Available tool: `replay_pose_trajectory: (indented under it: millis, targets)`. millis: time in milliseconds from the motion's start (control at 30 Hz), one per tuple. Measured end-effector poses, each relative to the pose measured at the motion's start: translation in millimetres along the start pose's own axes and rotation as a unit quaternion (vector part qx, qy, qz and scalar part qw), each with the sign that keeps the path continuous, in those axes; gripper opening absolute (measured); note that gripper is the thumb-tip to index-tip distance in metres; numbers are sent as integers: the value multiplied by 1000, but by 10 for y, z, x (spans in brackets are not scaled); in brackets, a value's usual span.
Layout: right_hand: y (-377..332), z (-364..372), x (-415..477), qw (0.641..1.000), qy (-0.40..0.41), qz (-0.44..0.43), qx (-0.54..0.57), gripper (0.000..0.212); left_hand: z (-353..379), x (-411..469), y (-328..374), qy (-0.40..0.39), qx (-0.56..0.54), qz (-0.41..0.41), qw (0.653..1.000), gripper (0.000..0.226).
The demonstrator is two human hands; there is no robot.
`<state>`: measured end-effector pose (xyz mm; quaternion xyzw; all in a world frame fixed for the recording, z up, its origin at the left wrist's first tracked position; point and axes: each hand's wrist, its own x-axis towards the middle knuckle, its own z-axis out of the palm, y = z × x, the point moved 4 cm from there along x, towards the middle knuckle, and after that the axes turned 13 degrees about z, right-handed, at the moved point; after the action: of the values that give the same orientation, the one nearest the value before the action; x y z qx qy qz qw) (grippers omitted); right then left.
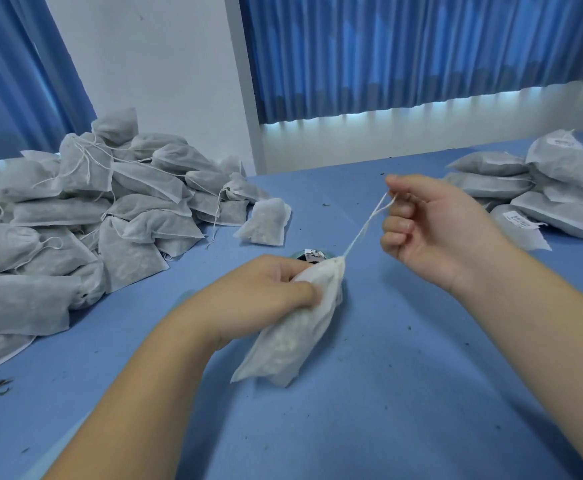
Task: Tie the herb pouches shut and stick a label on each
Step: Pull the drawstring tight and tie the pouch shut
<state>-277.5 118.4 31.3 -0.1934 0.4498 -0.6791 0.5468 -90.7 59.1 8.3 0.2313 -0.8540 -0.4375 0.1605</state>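
A white mesh herb pouch [293, 334] hangs over the middle of the blue table, its neck bunched in my left hand [265, 292], which grips it near the top. From the neck a white drawstring [366, 226] runs taut up and right to my right hand [432, 226], which pinches the string's end between thumb and forefinger. Just behind my left hand lies a roll of labels [312, 255], mostly hidden by the hand and pouch.
A big heap of pouches with loose strings [85, 216] fills the left side of the blue table [404, 393]. One pouch [265, 221] lies apart beside it. A stack of labelled pouches [542, 188] sits at the right. Herb crumbs dot the cloth.
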Motion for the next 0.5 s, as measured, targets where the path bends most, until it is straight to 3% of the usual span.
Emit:
replay_pose_trajectory:
  millis: [100,200,300,400,433,500]
  targets:
    - [-23,88,-65,990,-1,-107,-89,20,-56,28,-15,94,-12,-13,995,26]
    - [44,235,-163,953,-6,-188,-239,19,-109,46,-27,159,-70,-9,985,30]
    - [151,410,-290,862,-25,-296,-411,20,-129,51,-27,187,-144,5,972,30]
    - [264,496,-373,730,-29,-394,-557,14,-166,44,-30,212,-241,25,947,31]
    - [290,503,-378,700,-26,-409,-585,11,-175,41,-39,213,-265,26,940,32]
    - [313,494,-371,675,-19,-423,-605,12,-179,37,-39,194,-290,27,937,33]
